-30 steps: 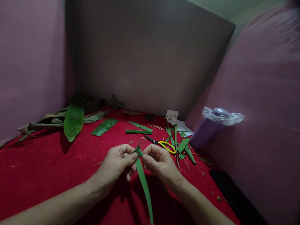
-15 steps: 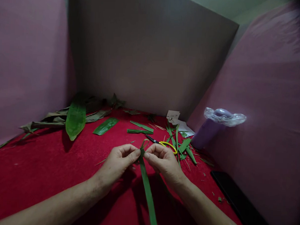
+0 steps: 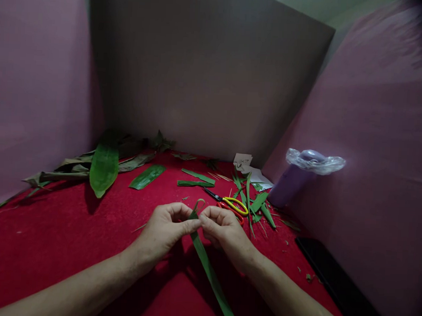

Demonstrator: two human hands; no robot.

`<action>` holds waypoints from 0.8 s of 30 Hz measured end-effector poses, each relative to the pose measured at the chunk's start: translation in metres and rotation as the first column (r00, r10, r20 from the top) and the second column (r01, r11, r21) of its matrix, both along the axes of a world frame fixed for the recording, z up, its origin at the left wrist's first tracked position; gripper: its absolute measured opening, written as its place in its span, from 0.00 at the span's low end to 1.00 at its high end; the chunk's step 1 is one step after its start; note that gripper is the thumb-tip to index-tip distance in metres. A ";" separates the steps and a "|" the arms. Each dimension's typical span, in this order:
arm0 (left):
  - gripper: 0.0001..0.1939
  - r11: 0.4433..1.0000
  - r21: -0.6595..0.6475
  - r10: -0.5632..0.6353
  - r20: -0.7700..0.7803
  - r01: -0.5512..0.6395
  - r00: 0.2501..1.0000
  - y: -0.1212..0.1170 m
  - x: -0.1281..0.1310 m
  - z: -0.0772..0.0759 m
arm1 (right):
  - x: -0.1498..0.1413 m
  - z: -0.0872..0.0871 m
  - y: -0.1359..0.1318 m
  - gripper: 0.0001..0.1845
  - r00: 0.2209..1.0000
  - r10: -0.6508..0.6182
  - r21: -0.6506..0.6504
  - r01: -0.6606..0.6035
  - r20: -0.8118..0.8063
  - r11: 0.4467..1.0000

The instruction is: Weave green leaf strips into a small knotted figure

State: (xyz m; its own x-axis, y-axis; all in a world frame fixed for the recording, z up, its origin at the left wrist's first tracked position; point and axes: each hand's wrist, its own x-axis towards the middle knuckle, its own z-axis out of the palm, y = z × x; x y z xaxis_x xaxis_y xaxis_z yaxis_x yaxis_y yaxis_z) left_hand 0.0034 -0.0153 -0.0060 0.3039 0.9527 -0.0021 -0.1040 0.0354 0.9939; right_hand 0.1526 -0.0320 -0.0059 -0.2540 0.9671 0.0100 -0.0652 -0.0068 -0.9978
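Note:
A long green leaf strip point(image 3: 209, 272) runs from between my hands down toward the bottom of the view. Its upper end is folded, and a thin curled tip point(image 3: 199, 202) sticks up above my fingers. My left hand point(image 3: 171, 228) pinches the folded part between thumb and fingers. My right hand point(image 3: 225, 228) is closed in a pinch at the right side of the same fold, its fingertips touching the left thumb. Just beyond my right hand lie scissors with yellow and red handles point(image 3: 236, 205). What the curled fingers cover is hidden.
Cut leaf pieces point(image 3: 260, 204) and thin sticks are scattered at the right, near white paper point(image 3: 257, 176) and a purple container point(image 3: 292, 182) topped with clear plastic. Large leaves point(image 3: 104, 169) lie back left. A black flat object point(image 3: 332, 270) rests along the right wall.
The strip's lower end has swung to the right. My left thumb has moved across the fold, and both hands are closer together. The scissors' red handle now shows.

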 end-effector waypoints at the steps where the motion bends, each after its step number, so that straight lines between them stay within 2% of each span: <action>1: 0.11 1.000 -0.011 0.016 -0.007 -0.016 1.000 0.000 0.000 0.002 | 0.000 0.000 0.000 0.18 1.000 0.006 0.003 -0.006 -0.013 1.000; 5: 0.12 0.999 -0.041 0.034 -0.009 -0.034 0.999 -0.002 0.001 0.005 | 0.001 0.000 0.000 0.17 0.999 0.007 0.022 -0.006 -0.031 1.000; 13: 0.15 0.998 -0.059 -0.009 -0.015 0.008 1.000 -0.003 -0.001 -0.001 | 0.000 -0.001 0.000 0.17 0.996 0.003 0.016 -0.004 0.087 1.000; 17: 0.16 1.000 -0.025 -0.007 -0.032 0.006 0.999 -0.003 -0.001 0.001 | -0.001 0.000 0.001 0.18 0.993 -0.032 0.013 0.031 0.111 0.999; 21: 0.17 0.999 -0.035 -0.014 -0.008 0.014 1.000 -0.002 -0.002 0.001 | 0.002 0.000 0.002 0.17 0.992 -0.064 -0.004 0.064 0.106 0.998; 24: 0.15 1.000 -0.011 0.009 -0.038 -0.010 0.999 0.000 -0.002 0.000 | 0.002 0.000 0.001 0.17 0.997 -0.030 -0.002 0.030 0.073 1.000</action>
State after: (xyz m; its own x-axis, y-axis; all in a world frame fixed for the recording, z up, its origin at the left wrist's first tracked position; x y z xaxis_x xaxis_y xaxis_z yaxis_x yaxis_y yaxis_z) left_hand 0.0018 -0.0153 -0.0064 0.2944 0.9554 -0.0242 -0.0664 0.0457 0.9967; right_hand 0.1548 -0.0311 -0.0059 -0.2250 0.9743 -0.0103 0.0076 -0.0088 -0.9999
